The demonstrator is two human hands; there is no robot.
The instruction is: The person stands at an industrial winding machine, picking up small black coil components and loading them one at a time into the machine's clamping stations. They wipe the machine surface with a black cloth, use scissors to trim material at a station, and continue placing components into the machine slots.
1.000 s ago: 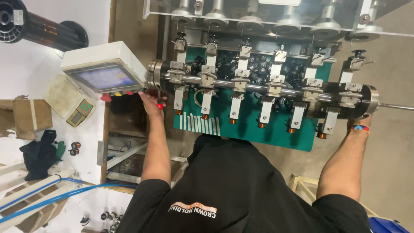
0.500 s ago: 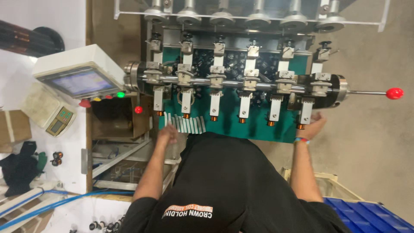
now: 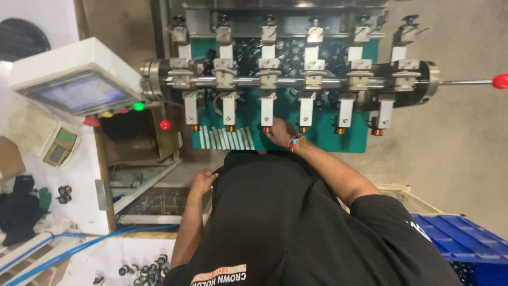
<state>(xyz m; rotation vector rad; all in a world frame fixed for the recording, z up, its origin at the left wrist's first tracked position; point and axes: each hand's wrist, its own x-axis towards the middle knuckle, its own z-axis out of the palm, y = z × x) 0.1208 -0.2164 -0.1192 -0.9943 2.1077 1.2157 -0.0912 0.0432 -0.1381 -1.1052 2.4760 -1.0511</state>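
Observation:
My right hand, with a coloured band at the wrist, reaches up to the green plate of a machine. Its fingers are just under an orange-tipped nozzle, beside a row of white slats; whether they hold anything is hidden. My left hand is low by my black shirt, fingers curled with nothing in them, near the machine's frame. Above, a horizontal steel shaft carries several clamp blocks with hanging nozzles.
A control box with a screen, a green lamp and a red button stand at the left. A red-knobbed lever sticks out at the right. There is a blue crate at the lower right, and blue hoses and a small scale at the left.
Both hands left the shaft's ends and came down. My left hand dropped to my waist. My right hand moved left to the middle of the green plate.

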